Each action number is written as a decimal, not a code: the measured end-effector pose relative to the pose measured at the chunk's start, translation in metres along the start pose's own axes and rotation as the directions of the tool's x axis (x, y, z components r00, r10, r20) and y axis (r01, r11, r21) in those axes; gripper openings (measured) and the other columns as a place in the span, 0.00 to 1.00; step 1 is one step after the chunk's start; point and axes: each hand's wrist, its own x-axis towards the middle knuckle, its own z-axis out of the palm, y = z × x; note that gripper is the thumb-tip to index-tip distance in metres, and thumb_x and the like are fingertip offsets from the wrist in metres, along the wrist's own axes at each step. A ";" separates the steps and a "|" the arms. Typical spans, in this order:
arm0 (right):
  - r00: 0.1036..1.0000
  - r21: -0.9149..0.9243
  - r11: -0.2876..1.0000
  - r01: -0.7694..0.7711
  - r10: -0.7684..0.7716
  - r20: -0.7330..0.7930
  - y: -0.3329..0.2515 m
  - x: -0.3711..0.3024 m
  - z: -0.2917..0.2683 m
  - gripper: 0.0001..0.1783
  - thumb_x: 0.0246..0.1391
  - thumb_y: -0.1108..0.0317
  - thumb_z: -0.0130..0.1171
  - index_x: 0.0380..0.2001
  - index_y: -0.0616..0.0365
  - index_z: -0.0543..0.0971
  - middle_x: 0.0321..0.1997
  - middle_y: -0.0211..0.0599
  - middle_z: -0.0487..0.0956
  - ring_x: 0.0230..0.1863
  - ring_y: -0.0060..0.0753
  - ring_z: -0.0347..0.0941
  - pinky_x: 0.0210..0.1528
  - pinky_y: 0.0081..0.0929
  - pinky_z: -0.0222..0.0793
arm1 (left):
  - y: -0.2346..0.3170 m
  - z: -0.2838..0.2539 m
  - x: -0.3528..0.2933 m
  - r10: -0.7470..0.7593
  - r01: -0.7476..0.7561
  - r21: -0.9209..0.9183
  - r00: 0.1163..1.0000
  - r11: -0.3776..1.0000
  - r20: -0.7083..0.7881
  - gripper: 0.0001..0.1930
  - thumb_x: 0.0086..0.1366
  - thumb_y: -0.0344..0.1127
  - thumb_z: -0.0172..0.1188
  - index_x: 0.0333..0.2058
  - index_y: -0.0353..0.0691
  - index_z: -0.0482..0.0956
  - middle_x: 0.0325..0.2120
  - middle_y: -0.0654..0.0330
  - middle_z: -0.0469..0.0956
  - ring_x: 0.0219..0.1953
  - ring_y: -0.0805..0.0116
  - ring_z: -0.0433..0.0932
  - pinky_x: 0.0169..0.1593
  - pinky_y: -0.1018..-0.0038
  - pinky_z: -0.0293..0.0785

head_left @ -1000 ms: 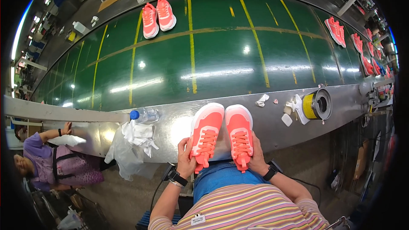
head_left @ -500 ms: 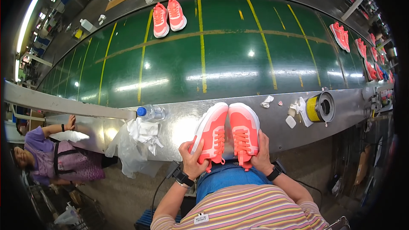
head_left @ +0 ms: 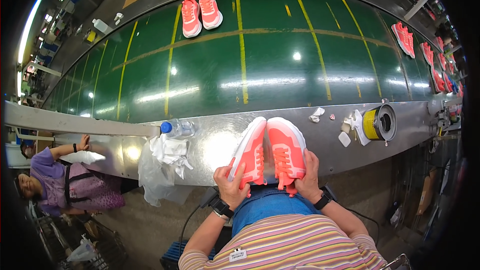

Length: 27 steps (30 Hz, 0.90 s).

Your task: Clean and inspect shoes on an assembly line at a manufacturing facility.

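Note:
A pair of coral-pink sneakers with white soles and orange laces is held in front of me, toes pointing away. My left hand (head_left: 231, 184) is closed on the heel end of the left sneaker (head_left: 252, 151), thumb on its outer side. Closed round the heel of the right sneaker (head_left: 285, 145) is my right hand (head_left: 308, 179). The two shoes lean toe to toe over the near edge of the metal ledge (head_left: 215, 125), their heels close to my body. My fingers under the shoes are hidden.
Beyond the ledge runs a green conveyor belt (head_left: 200, 75) carrying another sneaker pair (head_left: 210, 10) and several shoes at right. Left on the ledge are a blue-capped bottle (head_left: 177, 128) and white cloths (head_left: 170, 152); right, a yellow-labelled can (head_left: 378, 123). A co-worker (head_left: 75, 182) stands at left.
Both hands keep hold of the sneakers, which have barely shifted. The view has moved slightly, so the belt and the shoes on it appear a little higher and farther right.

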 end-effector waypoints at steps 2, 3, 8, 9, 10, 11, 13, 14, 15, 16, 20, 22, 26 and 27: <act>1.000 0.002 1.000 0.009 -0.009 0.000 0.003 0.001 0.002 0.40 0.34 0.78 0.52 0.58 0.64 0.56 0.54 0.53 0.58 0.56 0.55 0.54 0.60 0.40 0.50 | 0.001 0.002 -0.002 -0.009 0.009 0.006 1.000 1.000 -0.002 0.37 0.33 0.32 0.66 0.50 0.48 0.72 0.43 0.51 0.60 0.48 0.51 0.59 0.52 0.59 0.58; 1.000 0.001 1.000 0.007 -0.007 0.000 0.003 0.001 0.003 0.40 0.34 0.78 0.52 0.58 0.64 0.56 0.54 0.53 0.58 0.56 0.55 0.54 0.60 0.40 0.50 | 0.001 0.003 -0.002 -0.013 0.013 0.014 1.000 1.000 -0.007 0.37 0.33 0.32 0.66 0.50 0.48 0.72 0.43 0.51 0.60 0.48 0.51 0.59 0.52 0.59 0.58; 1.000 0.004 1.000 0.000 0.000 0.014 0.006 0.002 0.006 0.38 0.36 0.77 0.52 0.57 0.63 0.57 0.54 0.54 0.58 0.56 0.54 0.54 0.60 0.39 0.51 | 0.001 0.006 -0.002 -0.021 0.021 0.026 1.000 0.999 -0.012 0.36 0.34 0.32 0.65 0.50 0.47 0.72 0.43 0.51 0.61 0.47 0.51 0.59 0.52 0.59 0.57; 1.000 0.005 1.000 -0.003 0.003 0.017 0.006 0.003 0.007 0.38 0.36 0.77 0.52 0.57 0.63 0.57 0.54 0.54 0.58 0.56 0.54 0.54 0.60 0.39 0.51 | 0.001 0.007 -0.002 -0.019 0.019 0.026 1.000 0.999 -0.015 0.36 0.34 0.32 0.65 0.50 0.47 0.71 0.42 0.51 0.61 0.47 0.51 0.59 0.52 0.59 0.57; 0.999 0.049 0.998 -0.028 0.028 0.016 0.007 0.004 0.010 0.39 0.36 0.77 0.52 0.57 0.62 0.57 0.53 0.53 0.59 0.55 0.55 0.55 0.59 0.40 0.51 | 0.000 0.008 0.000 -0.021 0.022 0.027 1.000 0.999 -0.011 0.36 0.34 0.32 0.65 0.50 0.47 0.71 0.42 0.51 0.61 0.47 0.51 0.59 0.52 0.59 0.57; 0.999 0.093 0.994 -0.053 0.052 0.015 0.008 0.005 0.012 0.39 0.36 0.77 0.52 0.58 0.61 0.58 0.53 0.53 0.60 0.55 0.55 0.56 0.59 0.40 0.52 | 0.000 0.010 0.002 -0.061 0.061 0.009 0.998 0.998 0.013 0.36 0.34 0.32 0.65 0.50 0.47 0.71 0.42 0.51 0.61 0.47 0.51 0.60 0.52 0.59 0.57; 0.995 0.140 0.986 -0.096 0.094 0.023 0.012 0.007 0.017 0.38 0.38 0.76 0.53 0.58 0.61 0.58 0.52 0.52 0.61 0.55 0.54 0.57 0.58 0.38 0.53 | 0.000 0.014 0.006 -0.102 0.102 -0.012 0.994 0.995 0.044 0.36 0.34 0.32 0.64 0.51 0.46 0.71 0.42 0.50 0.61 0.47 0.52 0.60 0.53 0.60 0.57; 0.991 0.186 0.973 -0.133 0.130 0.029 0.014 0.007 0.019 0.37 0.39 0.76 0.54 0.58 0.60 0.59 0.52 0.52 0.63 0.54 0.52 0.59 0.58 0.37 0.55 | -0.001 0.017 0.008 -0.149 0.153 -0.034 0.985 0.988 0.089 0.38 0.35 0.31 0.65 0.52 0.46 0.69 0.43 0.49 0.61 0.47 0.51 0.60 0.53 0.59 0.57; 0.991 0.184 0.973 -0.137 0.135 0.028 0.018 0.006 0.023 0.37 0.39 0.76 0.54 0.58 0.60 0.59 0.52 0.52 0.63 0.54 0.52 0.59 0.58 0.37 0.55 | -0.002 0.020 0.009 -0.192 0.201 -0.053 0.972 0.978 0.135 0.39 0.36 0.31 0.65 0.53 0.46 0.68 0.44 0.49 0.61 0.48 0.51 0.60 0.53 0.58 0.56; 0.986 0.258 0.951 -0.169 0.167 0.031 0.022 0.004 0.027 0.36 0.40 0.75 0.55 0.57 0.60 0.59 0.51 0.51 0.64 0.54 0.50 0.60 0.58 0.35 0.56 | -0.005 0.022 0.010 -0.189 0.198 -0.057 0.972 0.978 0.139 0.39 0.36 0.31 0.65 0.53 0.46 0.68 0.44 0.49 0.61 0.48 0.51 0.60 0.53 0.58 0.56; 0.973 0.430 0.874 -0.225 0.225 0.050 0.030 0.001 0.035 0.37 0.40 0.74 0.58 0.57 0.59 0.60 0.51 0.48 0.66 0.54 0.45 0.63 0.57 0.33 0.57 | -0.034 0.011 0.018 -0.212 0.248 -0.114 0.942 0.962 0.261 0.41 0.38 0.31 0.65 0.56 0.44 0.63 0.45 0.46 0.61 0.51 0.48 0.59 0.56 0.59 0.56; 0.970 0.473 0.848 -0.240 0.230 0.080 0.034 -0.001 0.034 0.38 0.40 0.72 0.61 0.57 0.59 0.60 0.52 0.47 0.65 0.56 0.43 0.62 0.58 0.31 0.57 | -0.048 -0.006 0.031 -0.183 0.313 -0.266 0.889 0.912 0.419 0.42 0.40 0.32 0.65 0.58 0.42 0.58 0.46 0.45 0.60 0.53 0.48 0.57 0.58 0.61 0.56; 0.968 0.566 0.785 -0.251 0.199 0.153 0.032 0.001 0.031 0.41 0.40 0.67 0.65 0.58 0.59 0.58 0.56 0.46 0.64 0.59 0.40 0.60 0.59 0.30 0.55 | -0.048 -0.026 0.062 -0.266 0.420 -0.409 0.885 0.810 0.383 0.40 0.49 0.35 0.62 0.58 0.32 0.53 0.51 0.45 0.59 0.55 0.50 0.58 0.58 0.63 0.56; 0.968 0.587 0.770 -0.249 0.182 0.171 0.029 0.001 0.031 0.41 0.40 0.67 0.66 0.58 0.59 0.58 0.56 0.45 0.63 0.58 0.40 0.60 0.59 0.30 0.55 | -0.032 -0.029 0.074 -0.315 0.432 -0.421 0.894 0.798 0.320 0.38 0.51 0.36 0.62 0.58 0.29 0.53 0.52 0.44 0.60 0.54 0.51 0.61 0.58 0.63 0.56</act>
